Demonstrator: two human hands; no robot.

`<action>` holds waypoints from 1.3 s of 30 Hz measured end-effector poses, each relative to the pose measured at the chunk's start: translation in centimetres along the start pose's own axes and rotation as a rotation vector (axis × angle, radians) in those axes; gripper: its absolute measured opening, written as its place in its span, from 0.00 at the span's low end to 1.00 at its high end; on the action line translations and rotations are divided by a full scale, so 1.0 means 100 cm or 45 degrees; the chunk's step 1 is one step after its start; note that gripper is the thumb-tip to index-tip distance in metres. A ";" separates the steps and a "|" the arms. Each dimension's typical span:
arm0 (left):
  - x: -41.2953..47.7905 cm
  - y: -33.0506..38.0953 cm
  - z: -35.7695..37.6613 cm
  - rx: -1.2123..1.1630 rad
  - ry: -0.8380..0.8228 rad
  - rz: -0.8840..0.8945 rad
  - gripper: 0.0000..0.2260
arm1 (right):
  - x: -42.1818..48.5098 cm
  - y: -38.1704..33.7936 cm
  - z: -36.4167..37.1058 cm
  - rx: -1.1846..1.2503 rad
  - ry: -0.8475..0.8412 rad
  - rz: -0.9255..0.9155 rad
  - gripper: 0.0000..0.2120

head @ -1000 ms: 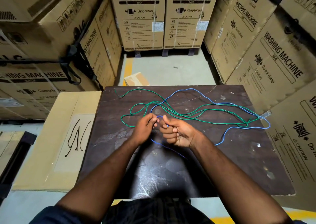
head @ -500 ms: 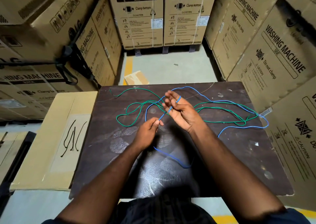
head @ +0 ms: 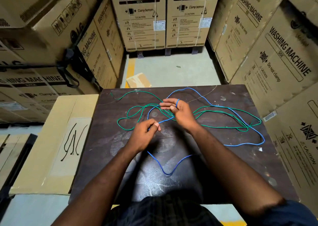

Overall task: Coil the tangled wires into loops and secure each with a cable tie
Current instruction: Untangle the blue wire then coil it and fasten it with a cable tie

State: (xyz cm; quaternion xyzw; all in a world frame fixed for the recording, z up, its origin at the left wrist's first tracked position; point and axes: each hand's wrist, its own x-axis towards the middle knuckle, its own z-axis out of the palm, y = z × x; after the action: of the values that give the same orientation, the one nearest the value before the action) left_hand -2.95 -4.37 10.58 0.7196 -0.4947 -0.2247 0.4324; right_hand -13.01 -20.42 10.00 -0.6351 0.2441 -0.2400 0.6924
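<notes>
A blue wire and a green wire lie tangled across the dark table. My left hand pinches the blue wire near the table's middle. A taut stretch of blue runs from it up to my right hand, which is raised over the tangle with the blue wire wrapped round its fingers. A slack blue loop hangs toward me between my forearms. Several black cable ties lie on the flat cardboard box left of the table.
Tall washing machine cartons wall in the table on the left, back and right. A small piece of cardboard lies on the grey floor beyond the table's far edge.
My right hand has moved away from the left and further over the tangle, winding blue wire round its fingers. The slack blue loop near me has grown longer.
</notes>
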 end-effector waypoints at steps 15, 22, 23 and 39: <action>0.036 0.017 -0.043 0.192 0.211 0.101 0.07 | -0.026 0.004 0.024 -0.274 -0.311 0.083 0.12; 0.046 0.019 -0.041 0.288 0.299 0.181 0.04 | -0.037 -0.008 0.035 -0.349 -0.383 0.179 0.20; 0.047 0.017 -0.041 0.262 0.306 0.155 0.04 | -0.038 -0.009 0.035 -0.317 -0.360 0.188 0.20; 0.033 -0.025 -0.020 -0.024 0.198 -0.187 0.13 | -0.048 -0.058 0.030 0.509 -0.406 0.366 0.19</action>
State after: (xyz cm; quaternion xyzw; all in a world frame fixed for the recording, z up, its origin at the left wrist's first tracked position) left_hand 1.17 -6.23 9.91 0.7652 -0.4033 -0.2040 0.4585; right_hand -14.89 -15.51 16.18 -0.4747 0.1676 -0.0798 0.8603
